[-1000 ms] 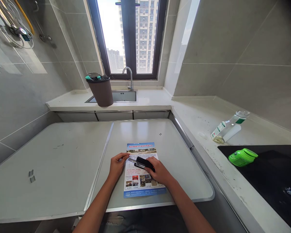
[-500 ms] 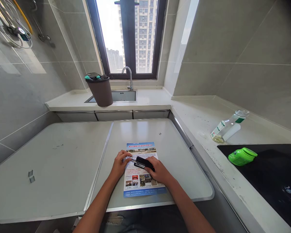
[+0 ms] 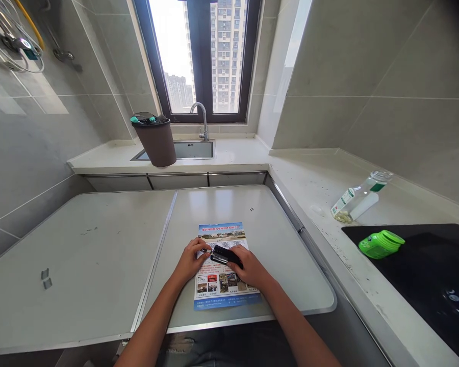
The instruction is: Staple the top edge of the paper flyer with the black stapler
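Observation:
A black stapler point(image 3: 227, 255) is held above a printed flyer point(image 3: 210, 302), its top and its silver lower part spread apart at the left end. My right hand point(image 3: 250, 267) wraps round the stapler's right end. Close to the stapler's left end, my left hand point(image 3: 192, 258) has thumb and fingertips pinched together; a small dark and silver bit shows there, too small to name. The flyer lies flat on the white folding table point(image 3: 290, 275), with a blue band and photos along its lower part. Both hands cover some of its print.
Small staple strips point(image 3: 251, 209) lie beyond the flyer, and two grey pieces point(image 3: 46, 279) on the left panel. A brown bin point(image 3: 155, 145) stands by the sink point(image 3: 195, 150). On the right are a clear bottle point(image 3: 361, 198), a green container point(image 3: 381, 244) and a black cooktop point(image 3: 424, 285).
My left fingers have moved slightly right, nearer the stapler's left end, and the thin silver piece between them shows less. My right hand keeps its hold on the stapler.

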Demonstrator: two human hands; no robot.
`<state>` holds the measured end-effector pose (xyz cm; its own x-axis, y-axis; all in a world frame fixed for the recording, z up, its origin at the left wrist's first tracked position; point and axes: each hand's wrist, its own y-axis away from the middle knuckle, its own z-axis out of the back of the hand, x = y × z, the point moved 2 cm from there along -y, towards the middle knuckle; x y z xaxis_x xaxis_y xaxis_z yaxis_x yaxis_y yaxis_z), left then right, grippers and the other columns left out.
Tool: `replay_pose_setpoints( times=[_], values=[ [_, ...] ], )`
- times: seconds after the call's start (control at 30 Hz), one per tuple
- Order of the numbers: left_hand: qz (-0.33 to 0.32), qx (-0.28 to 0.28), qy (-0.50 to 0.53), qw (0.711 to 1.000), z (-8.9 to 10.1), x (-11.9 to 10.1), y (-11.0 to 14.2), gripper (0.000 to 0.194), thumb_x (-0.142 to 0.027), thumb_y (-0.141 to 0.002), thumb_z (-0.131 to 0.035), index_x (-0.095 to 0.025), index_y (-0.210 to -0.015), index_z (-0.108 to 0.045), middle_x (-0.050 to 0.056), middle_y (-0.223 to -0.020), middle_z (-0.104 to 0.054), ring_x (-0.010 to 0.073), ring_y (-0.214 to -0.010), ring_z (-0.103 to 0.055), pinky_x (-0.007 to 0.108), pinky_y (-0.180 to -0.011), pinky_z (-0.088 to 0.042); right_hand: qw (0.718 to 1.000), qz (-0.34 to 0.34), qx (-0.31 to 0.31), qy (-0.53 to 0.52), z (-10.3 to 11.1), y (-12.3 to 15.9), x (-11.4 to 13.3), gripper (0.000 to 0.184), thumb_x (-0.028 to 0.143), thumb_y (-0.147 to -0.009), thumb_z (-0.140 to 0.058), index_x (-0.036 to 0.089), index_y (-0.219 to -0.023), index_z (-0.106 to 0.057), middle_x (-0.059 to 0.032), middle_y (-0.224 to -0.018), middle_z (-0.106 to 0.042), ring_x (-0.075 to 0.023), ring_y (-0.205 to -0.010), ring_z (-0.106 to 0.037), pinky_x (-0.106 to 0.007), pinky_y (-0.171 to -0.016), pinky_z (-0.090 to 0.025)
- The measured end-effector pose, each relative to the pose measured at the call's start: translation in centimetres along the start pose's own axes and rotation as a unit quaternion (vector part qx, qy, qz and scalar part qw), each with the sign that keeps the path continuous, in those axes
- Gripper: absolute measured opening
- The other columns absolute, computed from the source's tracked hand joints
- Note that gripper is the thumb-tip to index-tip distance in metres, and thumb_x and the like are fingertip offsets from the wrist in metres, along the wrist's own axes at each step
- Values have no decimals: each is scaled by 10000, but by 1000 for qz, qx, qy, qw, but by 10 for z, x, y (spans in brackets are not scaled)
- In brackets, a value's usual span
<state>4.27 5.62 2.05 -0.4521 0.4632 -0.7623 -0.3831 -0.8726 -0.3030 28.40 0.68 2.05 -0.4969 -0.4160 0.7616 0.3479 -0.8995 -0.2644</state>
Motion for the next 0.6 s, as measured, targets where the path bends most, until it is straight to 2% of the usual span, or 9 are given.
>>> replay_pose_setpoints(
  times=[0.17,0.3,0.47,0.53,0.6],
  values=[
    [-5,-6,11,1000,2,-3,4,214,-287,-940,-621,-255,-1079,-782,85,-1048,-707,226,-997,-665,361,-888,-537,1000,-4,6,-6,1,0,0,293,203,-904,-643,220,-1196,-620,-86,-1110,-651,-244,-1028,-603,-384,-912,-502],
    [-25,-15,25,999,1,0,7,210,-271,-949,-604,-277,-981,-811,75,-1065,-754,214,-989,-704,345,-859,-563,1000,-5,-26,-12,5,1,0,269,201,-894,-650,216,-1163,-641,-83,-1104,-655,-236,-1015,-611,-376,-914,-496],
    [21,-32,64,997,4,3,11,164,-288,-900,-674,-281,-989,-812,51,-1062,-796,249,-1031,-731,431,-991,-545,996,16,-60,-56,17,5,3,204,283,-888,-657,226,-1083,-682,-73,-1015,-677,-240,-950,-623,-372,-861,-504],
    [44,-26,101,994,8,2,12,249,-319,-844,-752,-272,-1086,-791,50,-1012,-807,269,-1043,-731,466,-1040,-518,994,36,-56,-88,22,6,5,235,349,-886,-660,230,-1085,-697,-78,-1014,-690,-253,-955,-631,-386,-865,-510],
    [46,4,131,990,10,1,14,437,-367,-762,-839,-258,-1177,-759,57,-966,-809,288,-1047,-727,490,-1071,-494,991,51,-25,-119,23,7,8,297,417,-880,-666,240,-1114,-710,-83,-1042,-704,-265,-979,-643,-401,-886,-517]
  ],
)
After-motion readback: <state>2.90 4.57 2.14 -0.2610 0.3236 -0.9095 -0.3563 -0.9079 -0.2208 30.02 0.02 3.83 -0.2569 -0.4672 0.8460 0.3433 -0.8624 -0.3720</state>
